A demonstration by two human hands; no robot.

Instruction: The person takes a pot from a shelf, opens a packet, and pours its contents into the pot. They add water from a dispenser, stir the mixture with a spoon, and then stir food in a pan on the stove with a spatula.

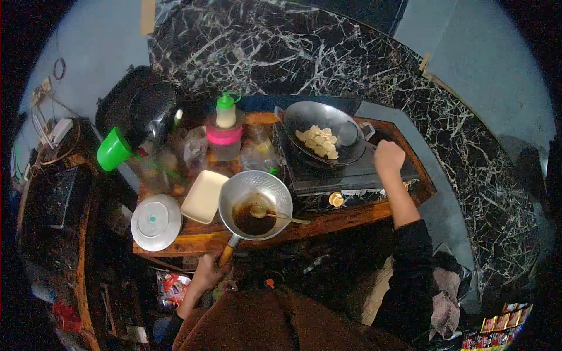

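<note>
Just below centre of the frame, grips pan (249, 193) by handle (227, 251) in left hand (212, 272).
Right of centre, curls right hand (389, 158) beside wok (348, 133) of pale pieces (319, 142); cannot tell around what.

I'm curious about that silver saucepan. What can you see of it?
The saucepan is round and open, with shiny, dimpled walls that look like metal. Its wooden-looking handle points toward the person, gripped by the left hand. Brown liquid covers part of the bottom, and a spoon lies inside, its end jutting past the rim. It sits over the table's near edge, beside a cream tray; whether it rests there is unclear.
</note>
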